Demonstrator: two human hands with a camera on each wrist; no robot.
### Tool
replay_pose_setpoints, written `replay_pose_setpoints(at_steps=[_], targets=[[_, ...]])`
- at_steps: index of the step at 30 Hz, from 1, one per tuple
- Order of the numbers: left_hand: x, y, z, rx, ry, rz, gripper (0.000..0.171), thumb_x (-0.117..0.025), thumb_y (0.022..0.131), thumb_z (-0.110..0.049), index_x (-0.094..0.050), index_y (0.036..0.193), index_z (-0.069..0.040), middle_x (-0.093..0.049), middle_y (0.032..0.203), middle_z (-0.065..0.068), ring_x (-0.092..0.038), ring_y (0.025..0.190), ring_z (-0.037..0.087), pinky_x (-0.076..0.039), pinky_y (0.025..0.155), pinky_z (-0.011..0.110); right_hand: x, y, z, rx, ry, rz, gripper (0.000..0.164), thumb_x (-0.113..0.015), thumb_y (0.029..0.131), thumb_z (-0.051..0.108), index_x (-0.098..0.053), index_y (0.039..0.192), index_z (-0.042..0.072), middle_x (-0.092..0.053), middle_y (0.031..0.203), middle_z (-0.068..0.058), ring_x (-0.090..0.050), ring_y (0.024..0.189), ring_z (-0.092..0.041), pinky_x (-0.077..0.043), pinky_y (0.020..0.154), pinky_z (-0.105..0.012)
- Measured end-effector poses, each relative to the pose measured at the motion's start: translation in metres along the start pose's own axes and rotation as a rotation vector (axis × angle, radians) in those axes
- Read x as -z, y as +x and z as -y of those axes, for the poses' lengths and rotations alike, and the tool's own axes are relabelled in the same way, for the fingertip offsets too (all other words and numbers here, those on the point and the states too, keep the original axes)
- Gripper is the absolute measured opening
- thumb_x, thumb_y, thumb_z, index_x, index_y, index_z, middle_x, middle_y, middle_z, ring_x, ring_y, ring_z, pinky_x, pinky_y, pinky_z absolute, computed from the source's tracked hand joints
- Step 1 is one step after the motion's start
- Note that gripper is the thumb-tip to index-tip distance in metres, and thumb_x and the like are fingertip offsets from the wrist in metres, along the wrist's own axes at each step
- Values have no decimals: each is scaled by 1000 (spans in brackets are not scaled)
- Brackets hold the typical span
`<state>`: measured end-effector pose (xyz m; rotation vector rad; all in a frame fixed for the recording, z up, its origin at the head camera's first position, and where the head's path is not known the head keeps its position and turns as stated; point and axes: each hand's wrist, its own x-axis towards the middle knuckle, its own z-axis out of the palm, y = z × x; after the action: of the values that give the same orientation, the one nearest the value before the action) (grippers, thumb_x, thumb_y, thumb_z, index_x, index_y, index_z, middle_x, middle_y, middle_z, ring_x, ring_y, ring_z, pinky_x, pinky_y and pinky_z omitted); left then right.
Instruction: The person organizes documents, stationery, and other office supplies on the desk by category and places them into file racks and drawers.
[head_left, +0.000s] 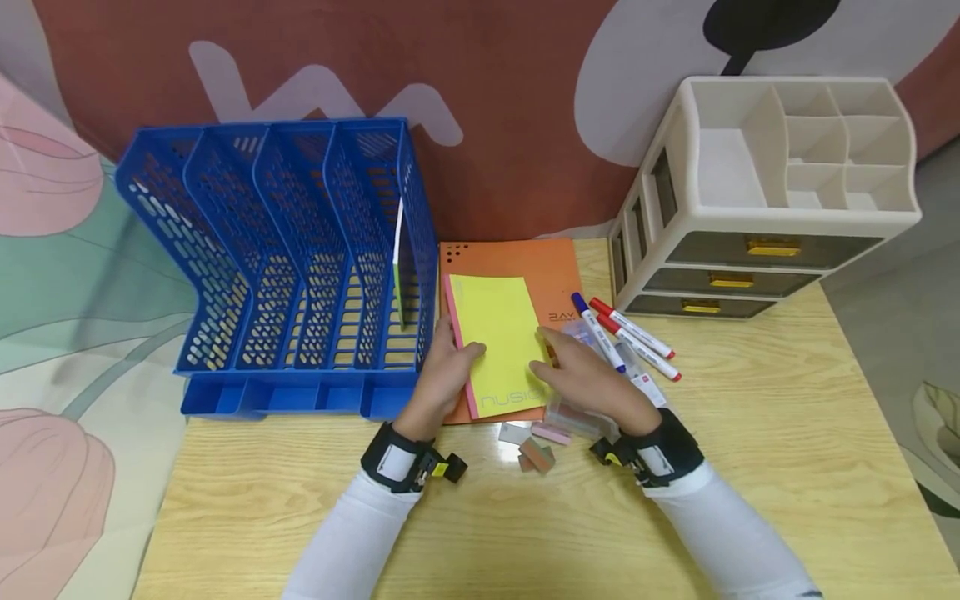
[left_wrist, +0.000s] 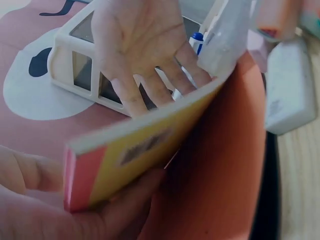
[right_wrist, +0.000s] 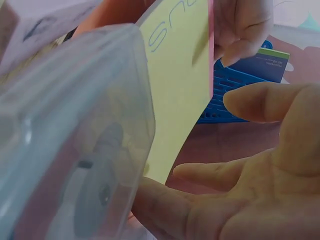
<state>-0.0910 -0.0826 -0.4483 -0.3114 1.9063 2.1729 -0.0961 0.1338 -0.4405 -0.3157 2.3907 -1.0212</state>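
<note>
A yellow notebook (head_left: pixel 498 333) with a pink spine lies tilted over an orange-covered book (head_left: pixel 555 267). My left hand (head_left: pixel 442 379) grips it at the spine side, thumb on the cover; in the left wrist view, fingers pass beneath the notebook (left_wrist: pixel 145 150), which is raised off the orange cover. At the opposite edge is my right hand (head_left: pixel 588 375). Its fingers (right_wrist: pixel 215 175) are spread and loosely extended beside the notebook (right_wrist: pixel 175 85), one fingertip at or touching the edge. A clear plastic case (right_wrist: pixel 75 140) partly blocks the right wrist view.
A blue file rack (head_left: pixel 300 250) stands at left with a thin book (head_left: pixel 400 258) in its rightmost slot. A white drawer organizer (head_left: pixel 750 217) is at back right. Markers (head_left: pixel 633 337) lie before it; several erasers (head_left: pixel 536 454) lie near the table's (head_left: pixel 600 542) middle.
</note>
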Motion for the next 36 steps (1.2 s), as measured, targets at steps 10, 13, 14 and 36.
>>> replay_pose_setpoints(at_steps=[10, 13, 14, 36], targets=[[0, -4, -7, -88, -126, 57, 69, -34, 90, 24, -22, 153, -2, -46, 145, 26, -52, 132, 39, -48, 112, 53, 2, 3, -4, 25, 64, 6, 69, -54, 105, 28, -26, 161, 1, -42, 159, -24, -54, 135, -39, -48, 110, -57], [0, -9, -12, -110, -128, 65, 69, -34, 92, 23, -22, 154, -5, -47, 146, 25, -53, 134, 38, -49, 111, 53, 1, 5, -6, 15, 97, -7, 71, -55, 104, 28, -23, 162, 2, -45, 157, -24, -56, 134, -38, -52, 106, -55], [0, -11, -14, -118, -129, 63, 68, -34, 93, 22, -22, 154, -5, -47, 146, 25, -53, 134, 38, -50, 110, 52, 1, 6, -6, 10, 109, -11, 73, -55, 104, 29, -20, 163, 3, -44, 157, -24, -56, 134, -38, -52, 107, -54], [14, -43, -46, -70, -232, 116, 63, -44, 99, 8, -28, 158, -10, -48, 154, 14, -53, 140, 33, -49, 112, 42, -2, 3, -4, 237, 462, -77, 54, -46, 106, -3, -25, 155, 3, -57, 132, -29, -65, 116, -37, -59, 89, -34]])
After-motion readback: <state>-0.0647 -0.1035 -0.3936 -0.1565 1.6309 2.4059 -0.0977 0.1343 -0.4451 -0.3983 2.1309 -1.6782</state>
